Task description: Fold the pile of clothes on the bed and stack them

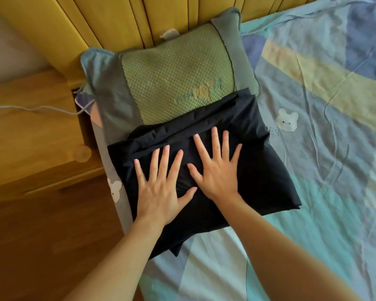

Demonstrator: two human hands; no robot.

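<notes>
The bed [313, 148] fills the right and lower middle of the frame, covered by a wrinkled sheet in blue, teal and pale yellow blocks with small white bear figures printed on it. A yellow slatted headboard [122, 20] runs across the top of the frame. A wooden nightstand [30, 131] sits at the left, beside the bed, with a white cable [30, 108] trailing across its top toward the bed edge. A green mesh pillow [174, 77] with grey-blue borders lies against the headboard in the upper middle.

The folded black garment [248, 161] lies in the centre of the frame, its far edge overlapping the near end of the pillow and the rest resting on the sheet near the bed's left side. It looks to be several layers thick, though the dark cloth hides how many folds there are.

The 2 hands lie flat on the garment, side by side. The left hand [159, 192] presses palm-down with its fingers straight and spread apart. The right hand [217, 170] does the same just beside it, fingers splayed, the 2 thumbs close together.
</notes>
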